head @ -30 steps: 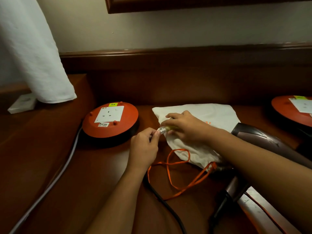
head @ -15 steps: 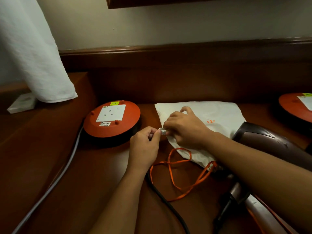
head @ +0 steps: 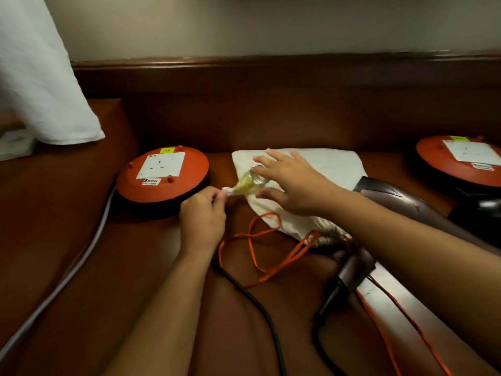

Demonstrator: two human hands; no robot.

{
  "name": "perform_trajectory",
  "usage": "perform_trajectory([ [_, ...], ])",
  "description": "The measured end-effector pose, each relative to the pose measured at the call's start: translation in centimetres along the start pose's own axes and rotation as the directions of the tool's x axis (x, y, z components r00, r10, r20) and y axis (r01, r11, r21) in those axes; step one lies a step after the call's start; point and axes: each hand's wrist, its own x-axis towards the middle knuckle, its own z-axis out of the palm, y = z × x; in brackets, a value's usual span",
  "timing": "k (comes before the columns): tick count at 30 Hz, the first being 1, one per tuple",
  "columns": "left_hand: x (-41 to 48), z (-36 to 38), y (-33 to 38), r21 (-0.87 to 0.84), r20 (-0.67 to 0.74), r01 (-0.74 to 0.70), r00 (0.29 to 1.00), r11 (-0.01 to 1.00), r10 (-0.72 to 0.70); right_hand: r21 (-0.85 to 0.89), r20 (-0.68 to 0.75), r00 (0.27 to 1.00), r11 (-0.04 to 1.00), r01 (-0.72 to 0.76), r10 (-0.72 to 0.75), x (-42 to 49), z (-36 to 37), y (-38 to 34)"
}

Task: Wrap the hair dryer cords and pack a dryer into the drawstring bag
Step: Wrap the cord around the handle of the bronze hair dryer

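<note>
A white drawstring bag (head: 332,164) lies flat on the brown surface, its orange drawstrings (head: 267,234) looped loosely in front. My left hand (head: 202,217) pinches one end of a small pale, see-through stretchy band (head: 245,184). My right hand (head: 294,183) hovers over the bag with fingers spread and holds the band's other end, so it is pulled taut between the hands. A dark brown hair dryer (head: 406,203) lies beside the bag, partly hidden under my right forearm. Its black cord (head: 260,302) trails loose toward the bottom edge.
An orange round extension reel (head: 162,172) sits left of the bag with a grey cable (head: 67,275) running off to the lower left. A second orange reel (head: 461,161) is at the far right. A white cloth (head: 35,77) hangs at the upper left. A wooden ledge backs the surface.
My right hand has opened its fingers and drawn away to the right, stretching the pale band out from my left hand. The left hand has stayed pinched in place.
</note>
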Motion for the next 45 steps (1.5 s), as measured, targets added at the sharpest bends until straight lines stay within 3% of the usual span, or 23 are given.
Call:
perform_trajectory([
  [4,0.5,-1.2,-1.5,0.073,-0.013,0.019,1.0,0.997,-0.018,0.166,-0.167,0.978,0.974,0.153,-0.125,-8.7,-3.5,-1.2],
  [7,-0.2,-1.6,-0.9,0.256,0.081,-0.038,0.997,0.966,0.017,0.149,-0.052,0.993,0.983,0.109,-0.102,-15.1,-4.9,-1.2],
  [9,-1.5,-2.8,0.9,0.317,0.057,-0.135,0.991,0.939,0.123,0.051,0.045,0.997,0.997,0.062,-0.064,-17.7,-4.7,-0.5],
  [12,-7.0,-5.3,6.2,-0.008,0.07,-0.23,0.971,0.973,0.23,-0.175,0.125,0.99,0.981,0.08,-0.059,-18.8,-3.3,0.2],
  [14,-11.4,-6.4,9.3,-0.162,0.257,-0.226,0.93,0.961,0.262,-0.267,0.12,0.991,0.959,0.096,-0.065,-18.5,-2.6,0.7],
  [17,-15.2,-7.0,11.3,-0.144,0.494,-0.104,0.854,0.984,0.162,-0.288,0.032,0.996,0.954,0.085,-0.079,-17.7,-2.4,1.1],
  [20,-16.2,-6.9,12.7,-0.12,0.625,0.122,0.78,0.985,-0.02,-0.23,-0.106,0.992,0.972,0.046,-0.072,-17.5,-3.1,1.0],
  [23,-16.1,-7.0,14.2,-0.332,0.693,0.428,0.715,0.841,-0.091,-0.169,-0.186,0.981,0.985,0.018,-0.05,-18.0,-3.7,0.5],
  [29,-14.1,-8.9,15.8,-0.69,0.511,0.541,0.835,0.482,-0.205,-0.15,-0.375,0.925,0.989,-0.002,-0.055,-19.6,-5.2,-0.5],
  [33,-13.8,-7.3,16.5,-0.654,0.415,0.445,0.887,0.611,-0.202,-0.165,-0.439,0.895,0.986,0.001,-0.075,-20.3,-5.6,-1.3],
  [34,-13.9,-6.9,17.0,-0.579,0.393,0.383,0.904,0.72,-0.165,-0.188,-0.435,0.898,0.982,-0.022,-0.063,-20.4,-5.8,-1.5],
  [36,-13.6,-6.8,18.1,-0.23,0.391,0.115,0.92,0.966,-0.017,-0.274,-0.421,0.907,0.957,-0.094,-0.032,-20.6,-6.3,-1.8],
  [38,-13.1,-7.5,19.7,0.106,0.523,-0.171,0.847,0.98,0.091,-0.342,-0.412,0.911,0.925,-0.164,0.009,-20.7,-6.6,-1.6],
  [40,-12.4,-8.4,21.0,0.231,0.652,-0.377,0.744,0.897,0.145,-0.381,-0.386,0.922,0.907,-0.181,0.021,-20.6,-6.8,-1.4],
  [43,-10.5,-10.0,22.3,0.177,0.781,-0.631,0.557,0.756,0.281,-0.403,-0.31,0.95,0.91,-0.1,-0.033,-20.6,-6.7,-1.5],
  [45,-8.5,-11.3,22.5,0.0,0.825,-0.605,0.45,0.796,0.342,-0.398,-0.274,0.957,0.917,-0.02,-0.098,-21.0,-6.8,-1.8],
])
